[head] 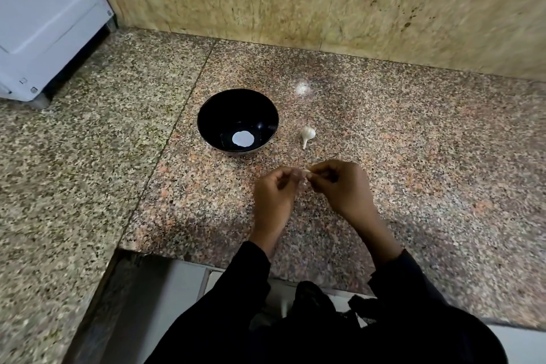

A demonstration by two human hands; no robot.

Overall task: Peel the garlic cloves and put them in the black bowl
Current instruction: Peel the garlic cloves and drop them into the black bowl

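Both hands raised just above the tabletop (413, 133), near side of centre. Left hand (274, 195) and right hand (342, 186) meeting fingertip to fingertip, fingers curled and pinching 1 small pale garlic clove (306, 172) between them; clove mostly hidden, skin state unreadable through blur. Garlic bulb (307, 135) lying on the tabletop beyond the hands, just right of the black bowl (212, 115). White patch on the bowl floor probably a reflection; no cloves seen inside. Judgement: clove light, firm, small; papery skin brittle and prone to tearing in flakes. Peeled flesh likely slick. Best hold at both ends, nail started at the root end.
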